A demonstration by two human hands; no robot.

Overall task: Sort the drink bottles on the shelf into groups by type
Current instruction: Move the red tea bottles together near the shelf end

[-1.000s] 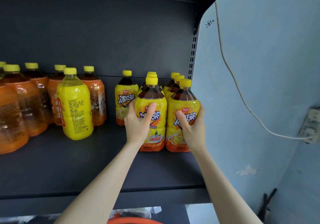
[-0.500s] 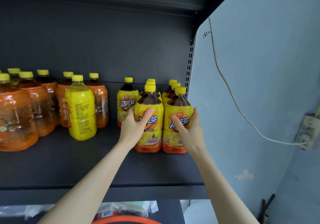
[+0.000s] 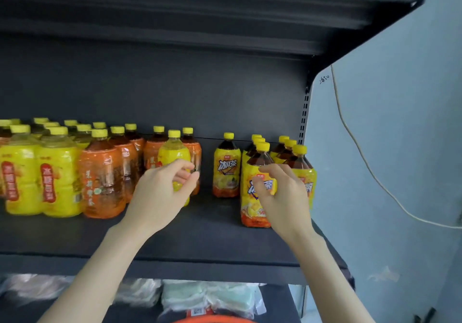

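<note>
Iced-tea bottles with yellow labels and dark tea stand in two rows at the shelf's right end; the front one (image 3: 256, 197) is partly behind my right hand (image 3: 282, 197), which hovers in front with fingers loosely curled, holding nothing. One more iced-tea bottle (image 3: 226, 167) stands alone to their left. My left hand (image 3: 162, 192) is off the bottles, fingers apart, in front of a lone yellow-drink bottle (image 3: 173, 155). Several orange-label tea bottles (image 3: 102, 180) stand in the middle, and several yellow-drink bottles (image 3: 58, 180) on the left.
The dark shelf board (image 3: 200, 242) has bare room along its front. The upper shelf (image 3: 225, 9) overhangs. A slotted upright (image 3: 303, 120) and a blue wall with a white cable (image 3: 355, 147) lie to the right. Plastic bags (image 3: 207, 297) sit on the shelf below.
Both hands let go of the two front iced-tea bottles. My left hand moved left toward the lone yellow bottle. The view pulled back, showing more bottles on the left.
</note>
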